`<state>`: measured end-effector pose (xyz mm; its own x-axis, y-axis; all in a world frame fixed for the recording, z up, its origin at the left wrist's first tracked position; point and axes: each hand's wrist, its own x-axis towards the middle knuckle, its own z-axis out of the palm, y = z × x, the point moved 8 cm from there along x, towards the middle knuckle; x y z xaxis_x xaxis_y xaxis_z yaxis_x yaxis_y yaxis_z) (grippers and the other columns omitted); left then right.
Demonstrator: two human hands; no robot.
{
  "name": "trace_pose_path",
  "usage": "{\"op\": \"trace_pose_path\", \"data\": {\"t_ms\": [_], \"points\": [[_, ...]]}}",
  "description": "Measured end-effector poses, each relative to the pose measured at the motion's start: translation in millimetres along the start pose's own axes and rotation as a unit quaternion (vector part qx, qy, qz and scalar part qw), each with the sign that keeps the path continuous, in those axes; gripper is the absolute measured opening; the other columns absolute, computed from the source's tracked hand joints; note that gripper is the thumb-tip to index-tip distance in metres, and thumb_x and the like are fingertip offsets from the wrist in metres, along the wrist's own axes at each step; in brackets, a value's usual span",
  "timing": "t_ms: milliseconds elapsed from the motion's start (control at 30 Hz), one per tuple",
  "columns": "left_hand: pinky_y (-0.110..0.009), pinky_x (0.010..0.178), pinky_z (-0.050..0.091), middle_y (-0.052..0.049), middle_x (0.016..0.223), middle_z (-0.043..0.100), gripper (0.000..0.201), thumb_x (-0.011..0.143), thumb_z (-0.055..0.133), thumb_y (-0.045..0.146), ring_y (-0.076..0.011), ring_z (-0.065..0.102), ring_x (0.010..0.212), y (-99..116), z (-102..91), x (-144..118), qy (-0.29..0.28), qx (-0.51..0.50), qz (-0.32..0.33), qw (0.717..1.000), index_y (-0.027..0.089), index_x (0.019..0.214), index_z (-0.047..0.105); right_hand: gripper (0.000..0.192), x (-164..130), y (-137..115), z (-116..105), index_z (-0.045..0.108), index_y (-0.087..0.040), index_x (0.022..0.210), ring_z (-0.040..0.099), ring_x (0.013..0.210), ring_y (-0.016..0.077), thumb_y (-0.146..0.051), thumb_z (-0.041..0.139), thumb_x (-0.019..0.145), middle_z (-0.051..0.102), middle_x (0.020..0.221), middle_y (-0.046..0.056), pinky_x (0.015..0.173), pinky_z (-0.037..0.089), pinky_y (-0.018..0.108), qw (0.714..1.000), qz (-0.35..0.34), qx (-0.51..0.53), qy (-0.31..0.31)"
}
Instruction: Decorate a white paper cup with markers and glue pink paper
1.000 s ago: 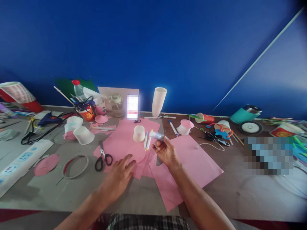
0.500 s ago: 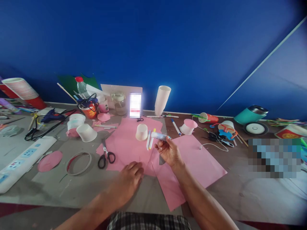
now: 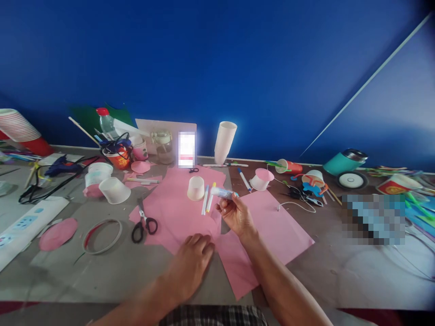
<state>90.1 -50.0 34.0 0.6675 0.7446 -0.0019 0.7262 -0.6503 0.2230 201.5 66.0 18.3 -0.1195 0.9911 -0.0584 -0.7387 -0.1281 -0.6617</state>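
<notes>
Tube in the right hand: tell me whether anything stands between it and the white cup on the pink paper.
Yes: a blue pen and a yellow pen lie on the paper between the tube and the cup.

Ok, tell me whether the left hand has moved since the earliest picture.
Yes: the left hand has moved rightward, away from the black-handled scissors, and slightly nearer the camera.

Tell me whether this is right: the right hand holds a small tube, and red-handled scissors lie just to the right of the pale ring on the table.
Not quite: the scissors are black-handled, not red-handled, as the head view shows. The right hand does hold a small tube, and the scissors do lie just to the right of the pale ring.
</notes>
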Motion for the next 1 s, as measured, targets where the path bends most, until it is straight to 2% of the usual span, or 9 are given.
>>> {"op": "trace_pose_path", "data": {"t_ms": [67,133,267,333,500,667,800,900,1000], "points": [[-0.043,0.106,0.045,-0.011,0.131,0.062,0.040,0.087,0.045,0.005,-0.0264,0.053,0.126,-7.7,0.8,-7.2,0.042,0.006,0.019,0.999,0.017,0.122,0.061,0.023,0.9,-0.6,-1.1,0.063,-0.022,0.069,0.047,0.045,0.0091,-0.039,0.075,0.075,0.057,0.052,-0.006,0.068,0.054,0.030,1.000,0.000,0.002,0.002],[-0.044,0.111,0.041,-0.011,0.133,0.062,0.042,0.087,0.043,0.004,-0.0254,0.052,0.128,-13.7,2.9,-13.4,0.065,0.017,0.032,0.997,0.017,0.123,0.061,0.024,1.4,0.0,-2.1,0.062,-0.022,0.068,0.047,0.045,0.0085,-0.040,0.075,0.075,0.059,0.053,-0.006,0.069,0.055,0.029,1.000,0.001,0.001,-0.001],[-0.044,0.111,0.042,-0.013,0.136,0.060,0.042,0.087,0.043,0.005,-0.0269,0.050,0.130,-15.1,7.5,-14.2,0.042,0.012,0.044,0.998,0.013,0.125,0.060,0.021,1.7,3.2,-5.6,0.064,-0.022,0.070,0.051,0.049,0.0089,-0.038,0.075,0.077,0.061,0.055,-0.005,0.068,0.055,0.027,1.000,0.009,0.000,-0.003],[-0.044,0.110,0.043,-0.013,0.134,0.061,0.040,0.088,0.044,0.006,-0.0266,0.051,0.130,-15.6,3.7,-10.4,0.049,-0.001,0.035,0.998,0.014,0.123,0.061,0.019,2.3,4.8,-6.3,0.066,-0.022,0.070,0.052,0.050,0.0096,-0.037,0.075,0.076,0.061,0.055,-0.005,0.068,0.055,0.028,1.000,0.013,0.000,-0.003],[-0.041,0.111,0.042,-0.016,0.125,0.064,0.029,0.090,0.046,0.011,-0.0274,0.054,0.125,-11.6,1.0,-1.5,0.051,0.016,0.067,0.996,0.008,0.113,0.064,0.019,4.2,8.4,0.9,0.067,-0.021,0.072,0.050,0.047,0.0082,-0.037,0.074,0.076,0.062,0.056,-0.005,0.067,0.056,0.027,0.999,0.021,-0.018,-0.015],[-0.042,0.104,0.046,-0.019,0.119,0.065,0.025,0.092,0.049,0.013,-0.0290,0.058,0.116,-5.6,6.3,3.1,0.057,0.072,0.080,0.993,0.005,0.109,0.066,0.015,2.0,10.6,7.8,0.067,-0.021,0.073,0.049,0.045,0.0076,-0.034,0.075,0.077,0.063,0.055,-0.006,0.066,0.055,0.027,0.997,0.036,-0.058,-0.024],[-0.048,0.096,0.048,-0.023,0.120,0.064,0.031,0.092,0.045,0.011,-0.0324,0.060,0.112,3.7,9.7,3.6,0.087,0.127,0.079,0.985,0.002,0.116,0.063,0.019,1.4,12.6,15.2,0.069,-0.019,0.075,0.051,0.045,0.0086,-0.036,0.077,0.074,0.064,0.055,-0.004,0.062,0.053,0.027,0.993,0.051,-0.092,-0.045],[-0.047,0.091,0.050,-0.023,0.118,0.065,0.034,0.092,0.048,0.013,-0.0332,0.062,0.108,6.0,10.9,2.9,0.102,0.156,0.074,0.980,0.001,0.120,0.061,0.021,2.3,9.4,20.6,0.070,-0.020,0.080,0.055,0.050,0.0104,-0.035,0.081,0.070,0.067,0.060,-0.003,0.059,0.053,0.027,0.995,0.040,-0.085,-0.040],[-0.045,0.092,0.051,-0.021,0.118,0.067,0.035,0.091,0.050,0.015,-0.0325,0.063,0.109,4.4,7.9,1.0,0.119,0.159,0.085,0.976,0.002,0.121,0.061,0.022,0.1,2.7,22.6,0.069,-0.023,0.080,0.056,0.052,0.0101,-0.030,0.084,0.067,0.066,0.060,-0.006,0.064,0.056,0.029,0.999,0.019,-0.046,-0.022]]}}
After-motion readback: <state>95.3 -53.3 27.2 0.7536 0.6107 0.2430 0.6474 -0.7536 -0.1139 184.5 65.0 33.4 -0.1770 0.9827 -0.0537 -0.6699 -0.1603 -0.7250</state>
